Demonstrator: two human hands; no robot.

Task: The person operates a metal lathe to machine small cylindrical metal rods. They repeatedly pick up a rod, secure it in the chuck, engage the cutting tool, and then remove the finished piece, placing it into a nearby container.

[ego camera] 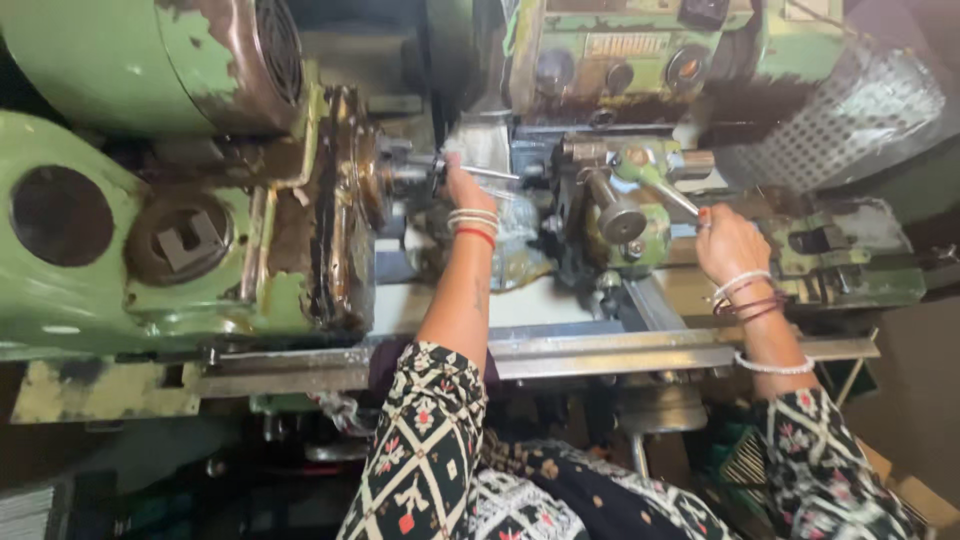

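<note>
A: Where does the head view open?

B: On a dim workshop, with a worn green-painted metal lathe [150, 250] filling the upper half of the frame and its bare steel bed rail [600, 352] running across the middle. The headstock bulks at upper left, so the work sits just right of it, near the top centre.

A: And the hands?

B: The left hand [466, 188], bangles at the wrist, reaches up to the top centre. Its fingers are bunched around a thin bright metal rod [488, 172] that lies level, pointing out of the rusty spindle nose [385, 170]. Held there, the rod seems lined up with the spindle axis, though I cannot tell how firmly the fingertips pinch it.

A: The other one?

B: The right hand [728, 243] sits at centre right, fingers curled closed over the end of a slim steel lever [668, 193] on the green tool carriage [630, 215]. That placement, I judge, keeps the carriage control within reach while the rod is steadied.

A: Anything below?

B: Only patterned black sleeves [425, 450] along the bottom edge.
</note>
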